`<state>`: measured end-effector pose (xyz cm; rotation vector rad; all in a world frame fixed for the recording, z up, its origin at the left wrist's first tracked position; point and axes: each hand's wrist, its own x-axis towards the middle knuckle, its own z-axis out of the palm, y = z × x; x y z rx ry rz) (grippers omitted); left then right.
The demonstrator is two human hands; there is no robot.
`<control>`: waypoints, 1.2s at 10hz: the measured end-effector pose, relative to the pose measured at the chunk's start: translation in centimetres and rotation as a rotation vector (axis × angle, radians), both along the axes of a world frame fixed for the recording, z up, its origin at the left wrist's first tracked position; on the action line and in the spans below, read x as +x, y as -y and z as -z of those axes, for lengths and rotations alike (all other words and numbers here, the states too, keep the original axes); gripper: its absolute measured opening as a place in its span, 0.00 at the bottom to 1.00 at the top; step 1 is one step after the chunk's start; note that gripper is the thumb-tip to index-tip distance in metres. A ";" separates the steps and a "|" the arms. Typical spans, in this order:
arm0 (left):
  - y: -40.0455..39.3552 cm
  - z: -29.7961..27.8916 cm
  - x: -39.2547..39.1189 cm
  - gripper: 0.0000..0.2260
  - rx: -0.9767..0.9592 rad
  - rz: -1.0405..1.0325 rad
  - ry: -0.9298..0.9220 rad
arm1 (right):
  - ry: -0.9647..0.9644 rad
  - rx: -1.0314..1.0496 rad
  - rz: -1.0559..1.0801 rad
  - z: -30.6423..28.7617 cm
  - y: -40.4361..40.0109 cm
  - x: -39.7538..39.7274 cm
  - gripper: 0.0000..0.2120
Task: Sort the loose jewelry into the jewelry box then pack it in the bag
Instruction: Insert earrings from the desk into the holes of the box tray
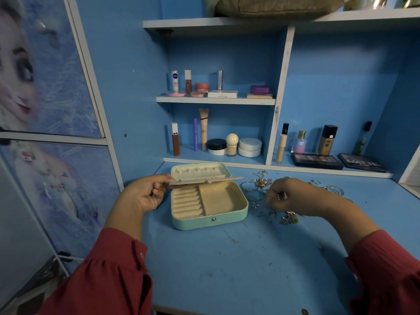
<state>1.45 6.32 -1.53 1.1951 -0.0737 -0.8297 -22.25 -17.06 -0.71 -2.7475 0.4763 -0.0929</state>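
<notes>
A: What sits on the blue worktop (250, 258)?
B: An open mint jewelry box (209, 208), between both hands.
A: The hands?
B: Left hand (145, 194) pinches the box's inner flap (205, 180). Right hand (293, 196), fingers curled together, pinches something tiny; loose jewelry (259, 185) surrounds it.

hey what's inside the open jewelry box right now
The jewelry box shows cream ring rolls and a bare open compartment, no jewelry. The left hand holds the flap, covering the back edge.

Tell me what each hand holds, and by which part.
Left hand pinches the box's inner flap by its left end. Right hand pinches something small; what and where cannot be told.
</notes>
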 end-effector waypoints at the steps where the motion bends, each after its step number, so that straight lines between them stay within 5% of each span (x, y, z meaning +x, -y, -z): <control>1: 0.0 0.1 0.2 0.07 0.001 0.000 -0.007 | 0.022 0.035 0.031 0.0 0.0 -0.1 0.03; 4: -0.1 0.0 0.0 0.08 -0.001 0.000 0.005 | 0.473 0.102 0.109 -3.4 -2.2 3.4 0.08; 8: -0.4 -0.5 -1.1 0.10 0.019 0.025 0.078 | 0.127 0.215 -0.078 -4.5 -10.5 16.2 0.10; 12: -0.5 -0.6 -1.2 0.10 0.015 0.047 0.080 | 0.104 0.113 -0.041 -2.5 -10.1 17.6 0.10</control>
